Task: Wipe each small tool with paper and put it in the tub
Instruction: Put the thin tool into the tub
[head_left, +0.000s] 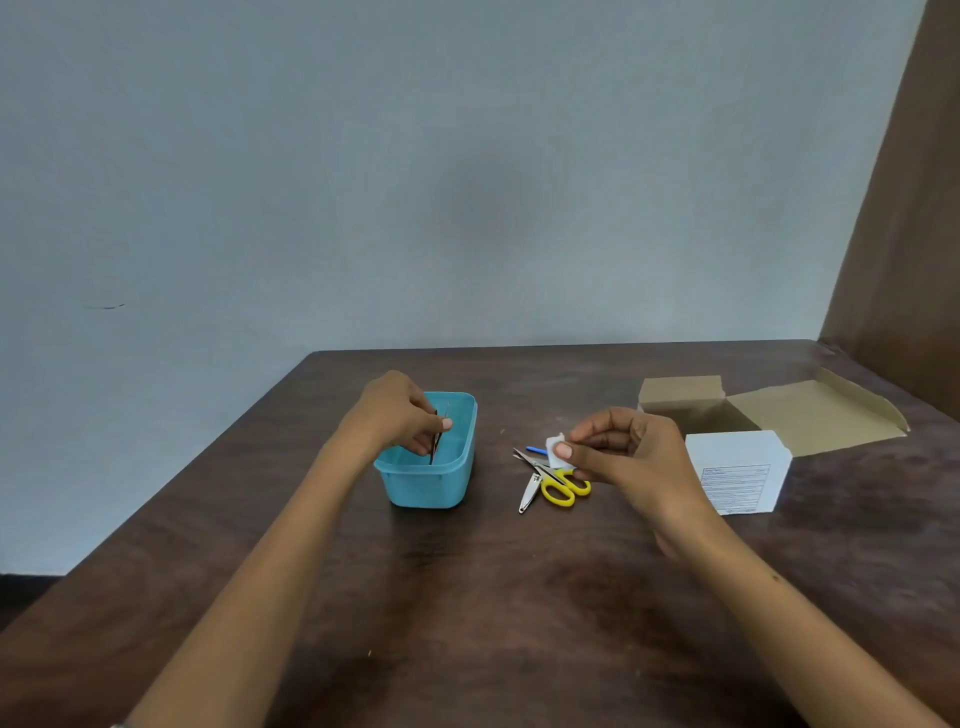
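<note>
A light blue plastic tub stands on the brown table, left of centre. Over its opening my left hand pinches a thin dark tool, likely tweezers, whose tip points down into the tub. My right hand hovers right of the tub and pinches a small folded piece of white paper. Under that hand lie yellow-handled scissors, a silver nail clipper and a small blue-tipped tool, partly hidden by the paper.
An open brown cardboard box with its lid flap spread sits at the back right. A white box with a printed label stands in front of it. A brown panel rises at the table's right edge.
</note>
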